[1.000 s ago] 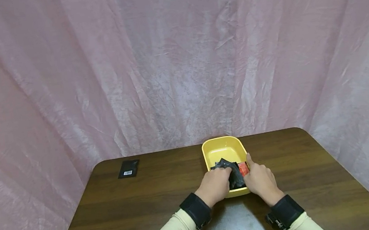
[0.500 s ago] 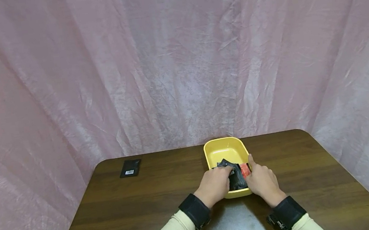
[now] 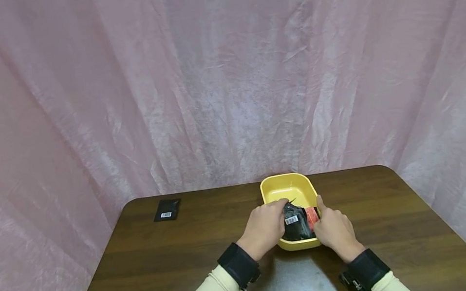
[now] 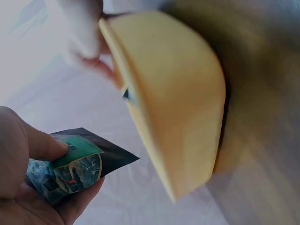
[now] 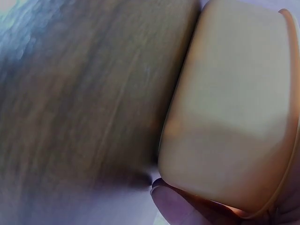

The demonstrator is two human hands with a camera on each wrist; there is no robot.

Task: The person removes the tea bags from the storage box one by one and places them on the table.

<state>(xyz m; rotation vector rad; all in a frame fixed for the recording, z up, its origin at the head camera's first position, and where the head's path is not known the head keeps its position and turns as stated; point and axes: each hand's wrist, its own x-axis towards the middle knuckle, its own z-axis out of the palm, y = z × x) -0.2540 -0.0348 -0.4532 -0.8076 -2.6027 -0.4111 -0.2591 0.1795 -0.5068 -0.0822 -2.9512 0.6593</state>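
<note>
My left hand (image 3: 263, 225) is over the left rim of a yellow plastic bin (image 3: 286, 180). In the left wrist view it pinches a small sachet (image 4: 77, 166) with a green and dark picture print, between thumb and fingers, just outside the bin wall (image 4: 173, 89). The head view mostly hides this sachet behind the hand. My right hand (image 3: 336, 230) grips the bin's right wall; in the right wrist view a fingertip (image 5: 173, 206) lies against the wall's outside. Inside the bin's near half are a black sachet (image 3: 298, 229) with a white barcode label and a red sachet (image 3: 312, 217).
Another black sachet (image 3: 167, 210) with a barcode label lies far left on the brown wooden table (image 3: 164, 262). A pink curtain (image 3: 224, 78) hangs behind the table's back edge. Black bands (image 3: 238, 265) wrap both wrists.
My left hand has drawn up and left from the bin's contents to its left rim, taking a sachet. The black sachet's barcode below now shows. My right hand keeps its grip on the bin.
</note>
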